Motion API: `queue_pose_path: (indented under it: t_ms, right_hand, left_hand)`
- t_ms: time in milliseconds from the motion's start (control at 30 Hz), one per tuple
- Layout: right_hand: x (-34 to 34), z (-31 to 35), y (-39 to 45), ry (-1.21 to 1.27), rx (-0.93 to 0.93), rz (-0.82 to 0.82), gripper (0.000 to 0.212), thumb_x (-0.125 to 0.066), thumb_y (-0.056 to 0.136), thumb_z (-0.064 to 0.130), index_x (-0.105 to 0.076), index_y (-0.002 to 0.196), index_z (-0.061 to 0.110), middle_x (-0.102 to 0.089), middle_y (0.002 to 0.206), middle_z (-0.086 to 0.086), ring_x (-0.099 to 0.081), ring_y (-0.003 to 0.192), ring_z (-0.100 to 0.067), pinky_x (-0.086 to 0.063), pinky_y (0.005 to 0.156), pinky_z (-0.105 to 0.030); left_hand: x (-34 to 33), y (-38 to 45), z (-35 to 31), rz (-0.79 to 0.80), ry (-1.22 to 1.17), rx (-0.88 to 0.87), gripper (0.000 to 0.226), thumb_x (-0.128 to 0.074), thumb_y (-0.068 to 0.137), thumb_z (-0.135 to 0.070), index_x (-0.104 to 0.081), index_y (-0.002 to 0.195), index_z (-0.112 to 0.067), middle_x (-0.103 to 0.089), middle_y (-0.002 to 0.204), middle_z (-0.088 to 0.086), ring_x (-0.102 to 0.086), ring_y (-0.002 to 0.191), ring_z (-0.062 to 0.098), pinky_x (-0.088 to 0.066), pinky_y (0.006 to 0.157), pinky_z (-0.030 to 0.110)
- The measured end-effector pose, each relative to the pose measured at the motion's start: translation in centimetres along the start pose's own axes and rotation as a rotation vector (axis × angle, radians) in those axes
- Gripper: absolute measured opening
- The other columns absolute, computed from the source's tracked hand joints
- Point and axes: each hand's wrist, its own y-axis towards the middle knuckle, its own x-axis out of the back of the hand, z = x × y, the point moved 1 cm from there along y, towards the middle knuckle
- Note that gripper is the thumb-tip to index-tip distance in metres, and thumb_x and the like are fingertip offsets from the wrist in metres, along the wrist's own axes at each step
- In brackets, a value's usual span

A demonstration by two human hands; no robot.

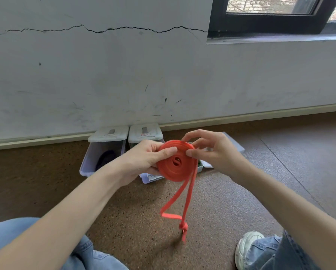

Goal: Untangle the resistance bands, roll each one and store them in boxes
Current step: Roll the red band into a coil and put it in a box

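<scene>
Blue-jeaned knees [17, 242] and a white sneaker [248, 248] sit at the bottom edge, on the floor. Above them the left hand [143, 160] grips the orange resistance band [176, 162] with its thumb pressed on the face of the coil and fingers [153, 170] curled behind it; the right hand [212, 151] pinches the coil's upper right edge, thumb on the front and fingers curled over the top. The band is wound into a flat disc with a small open centre, and two loose strands hang from its right side down toward the floor, ending in a fold and a small knot [183, 227]. Behind the hands, clear plastic boxes stand against the wall: the left box [97, 152] has its white lid tipped back and holds something dark, while the middle box [145, 133] is mostly hidden and its contents cannot be made out. The floor [143, 211] is speckled brown cork-like material. The grey wall [124, 75] is scuffed and carries a long crack, with a dark-framed window [270, 20] at upper right.
</scene>
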Motion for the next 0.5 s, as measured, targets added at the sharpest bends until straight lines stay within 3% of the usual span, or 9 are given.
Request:
queue_pose_path:
  t_ms: [100, 267, 400, 500]
  right_hand:
    - [0.2, 0.0, 0.0, 0.403, -0.107, -0.020, 0.021, -0.070, 0.078, 0.010, -0.067, 0.097, 0.017, -0.073, 0.083, -0.010, -0.069, 0.076, -0.020, -0.057, 0.073, -0.031]
    - [-0.5, -0.5, -0.1, 0.433, -0.184, -0.065, 0.016, -0.069, 0.079, 0.005, -0.059, 0.091, 0.010, -0.073, 0.079, -0.011, -0.070, 0.071, -0.023, -0.057, 0.066, -0.030]
    - [-1.7, -0.6, -0.2, 0.587, -0.190, -0.008, 0.027, -0.071, 0.075, 0.017, -0.055, 0.095, 0.012, -0.072, 0.077, -0.008, -0.067, 0.066, -0.016, -0.055, 0.062, -0.027]
    - [-2.0, -0.6, -0.3, 0.599, -0.167, -0.049, 0.034, -0.073, 0.070, 0.018, -0.053, 0.098, 0.013, -0.073, 0.081, -0.010, -0.069, 0.069, -0.022, -0.056, 0.061, -0.030]
  left_hand:
    - [0.2, 0.0, -0.7, -0.116, -0.145, -0.068, 0.030, -0.061, 0.072, -0.041, -0.072, 0.086, -0.018, -0.075, 0.081, 0.004, -0.072, 0.073, 0.015, -0.055, 0.058, 0.021]
    - [0.6, 0.6, -1.0, -0.322, -0.320, -0.075, 0.021, -0.058, 0.086, -0.030, -0.068, 0.085, -0.012, -0.073, 0.068, -0.001, -0.069, 0.061, 0.009, -0.057, 0.056, 0.024]
    - [0.2, 0.7, -1.0, -0.374, -0.397, -0.107, 0.018, -0.057, 0.088, -0.026, -0.067, 0.086, -0.011, -0.073, 0.068, -0.001, -0.069, 0.061, 0.008, -0.056, 0.055, 0.022]
    - [-0.6, 0.8, -0.3, -0.374, -0.459, -0.133, 0.016, -0.058, 0.087, -0.026, -0.067, 0.088, -0.012, -0.074, 0.073, 0.000, -0.070, 0.066, 0.009, -0.056, 0.057, 0.022]
